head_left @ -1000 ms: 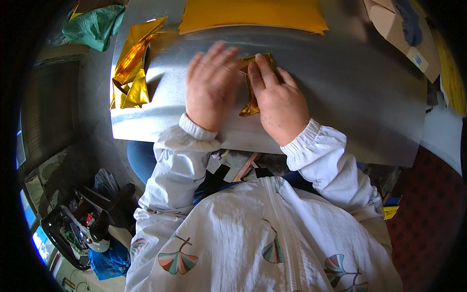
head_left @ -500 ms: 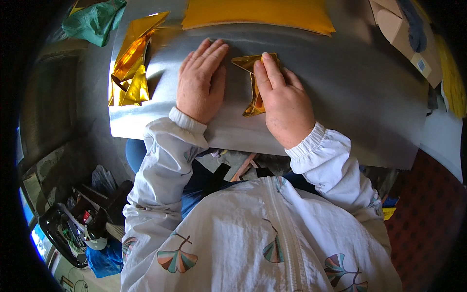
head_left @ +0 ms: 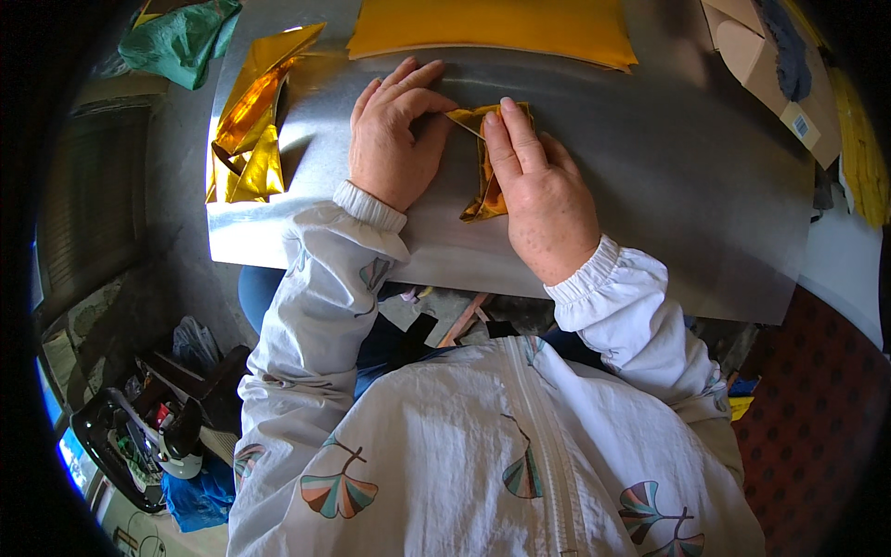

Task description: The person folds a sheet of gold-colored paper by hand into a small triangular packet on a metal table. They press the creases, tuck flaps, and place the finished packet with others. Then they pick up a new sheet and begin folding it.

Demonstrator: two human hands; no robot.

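A small folded piece of gold foil paper lies on a grey metal table in front of me. My right hand rests on it from the right, its index and middle fingers stretched out and pressing it down flat. From the other side, my left hand has its thumb and index finger closing at the paper's pointed left corner; its other fingers point away from me. Part of the paper is hidden under my right fingers.
Folded gold foil pieces lie at the table's left edge. A stack of gold sheets is at the far side. Beyond are a green bag at far left and a cardboard box at far right. The metal table ends near my waist.
My left hand has moved right from lying flat on the table, bringing its thumb and index finger to the paper's left corner. My right hand has stayed in place.
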